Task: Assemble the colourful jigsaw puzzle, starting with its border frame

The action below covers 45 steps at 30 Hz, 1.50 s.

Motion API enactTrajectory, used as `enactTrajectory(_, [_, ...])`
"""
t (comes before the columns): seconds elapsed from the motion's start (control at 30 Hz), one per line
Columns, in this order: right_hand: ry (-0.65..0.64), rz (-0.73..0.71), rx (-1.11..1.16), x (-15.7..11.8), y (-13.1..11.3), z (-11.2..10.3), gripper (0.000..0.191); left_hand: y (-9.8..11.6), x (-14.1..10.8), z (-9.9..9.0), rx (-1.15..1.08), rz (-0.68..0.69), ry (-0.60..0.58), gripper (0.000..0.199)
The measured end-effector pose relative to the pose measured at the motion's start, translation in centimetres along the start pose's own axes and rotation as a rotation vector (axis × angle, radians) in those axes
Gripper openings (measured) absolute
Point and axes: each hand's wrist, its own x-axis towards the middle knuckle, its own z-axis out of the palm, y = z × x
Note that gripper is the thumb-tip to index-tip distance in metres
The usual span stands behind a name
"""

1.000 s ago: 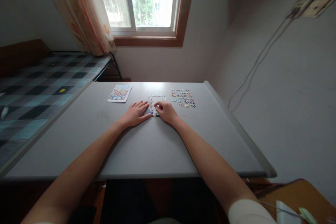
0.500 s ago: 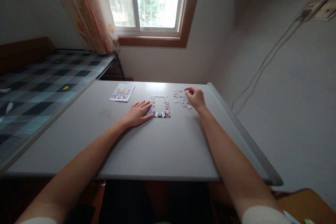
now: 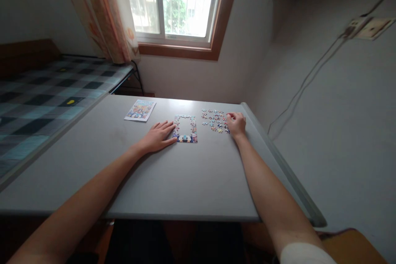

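Note:
A partly assembled jigsaw puzzle lies on the table, its border joined around a bare middle. My left hand rests flat with fingers spread, its fingertips touching the puzzle's left edge. Several loose puzzle pieces are scattered to the right of the frame. At their right edge is my right hand, fingers curled in a pinch. Whatever sits between those fingertips is too small to make out. A printed picture sheet lies farther back on the left.
A bed with a checked cover stands along the table's left side. Behind the table is a window with a curtain. A cable hangs from a socket on the right wall. A yellowish seat is at lower right.
My right hand has moved right and slightly nearer to me, uncovering more loose pieces. My left hand stays at the puzzle's left edge. The camera view has shifted a little.

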Motion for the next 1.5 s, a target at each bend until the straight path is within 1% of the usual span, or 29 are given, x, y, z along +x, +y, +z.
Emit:
enactTrajectory(0.2, [-0.062, -0.052, 0.032, -0.5, -0.2, 0.0, 0.032, 0.1, -0.1, -0.2, -0.002, -0.002, -0.002, 0.070])
enactTrajectory(0.33, [-0.105, -0.050, 0.037, -1.3, -1.1, 0.1, 0.033, 0.2, -0.1, -0.3, 0.004, -0.002, -0.006, 0.070])
enactTrajectory(0.47, [-0.181, -0.068, 0.006, -2.0, -2.1, 0.0, 0.032, 0.2, -0.1, -0.3, 0.001, 0.004, -0.004, 0.070])
enactTrajectory(0.67, [-0.244, -0.070, 0.001, -2.4, -2.6, -0.2, 0.035, 0.2, -0.1, -0.2, 0.000, 0.003, 0.002, 0.070])
enactTrajectory(1.03, [-0.288, -0.089, 0.051, -2.3, -2.3, 0.0, 0.028, 0.2, -0.1, -0.3, 0.007, 0.006, -0.009, 0.069])
enactTrajectory(1.13, [-0.268, -0.091, 0.069, -2.1, -2.1, 0.1, 0.029, 0.2, -0.1, -0.3, 0.007, 0.003, -0.006, 0.069])
enactTrajectory(1.3, [-0.197, -0.029, 0.065, -2.1, -2.1, 0.0, 0.029, 0.3, -0.1, -0.4, 0.002, 0.005, -0.009, 0.069])
enactTrajectory(1.5, [-0.223, -0.050, 0.025, -2.2, -2.5, -0.2, 0.027, 0.2, 0.0, -0.2, -0.002, 0.003, -0.007, 0.069])
